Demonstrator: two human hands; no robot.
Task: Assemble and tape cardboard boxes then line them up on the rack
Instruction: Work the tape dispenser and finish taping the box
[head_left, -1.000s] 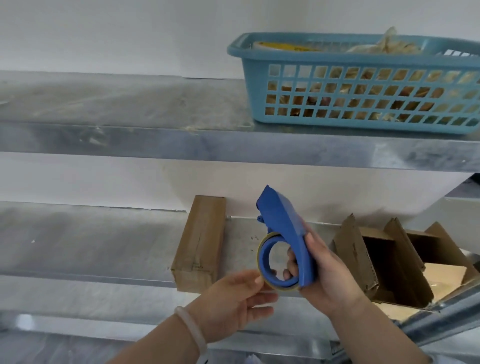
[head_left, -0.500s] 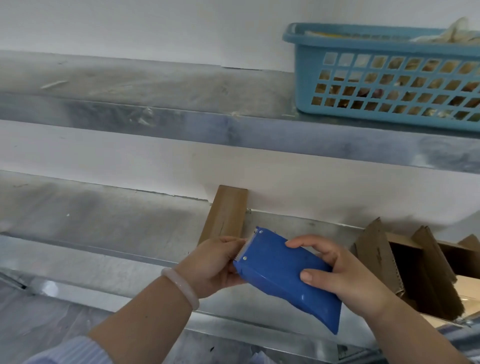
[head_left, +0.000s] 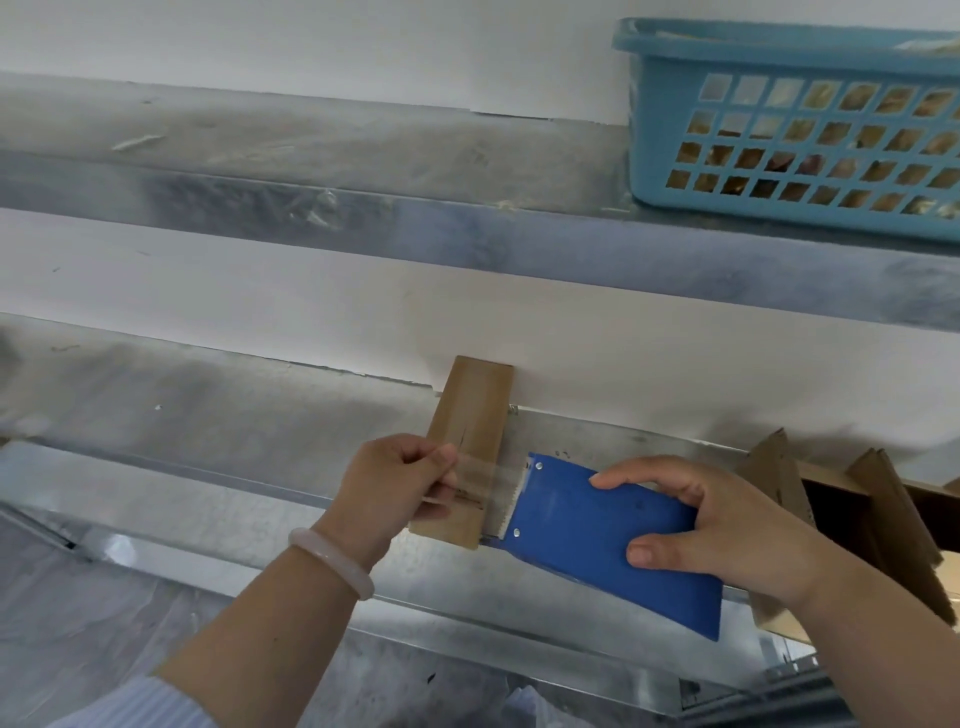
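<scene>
Two metal shelves are recorded: the upper shelf (head_left: 311, 218) above both hands, the lower shelf (head_left: 208, 415) behind them. A blue basket (head_left: 665, 156) stands on the upper one, up and right of the right fingers (head_left: 654, 480). An open cardboard box (head_left: 893, 519), flaps raised, lies just right of the right hand (head_left: 727, 530). A closed cardboard box (head_left: 475, 410) lies directly behind the left hand (head_left: 395, 483). A blue tape dispenser (head_left: 587, 540) is gripped across its width by the right fingers. A clear tape strip (head_left: 485, 480) is pinched by the left fingers (head_left: 441, 460), taut from the dispenser's toothed edge. A pale bangle (head_left: 332, 558) is worn on the left wrist.
</scene>
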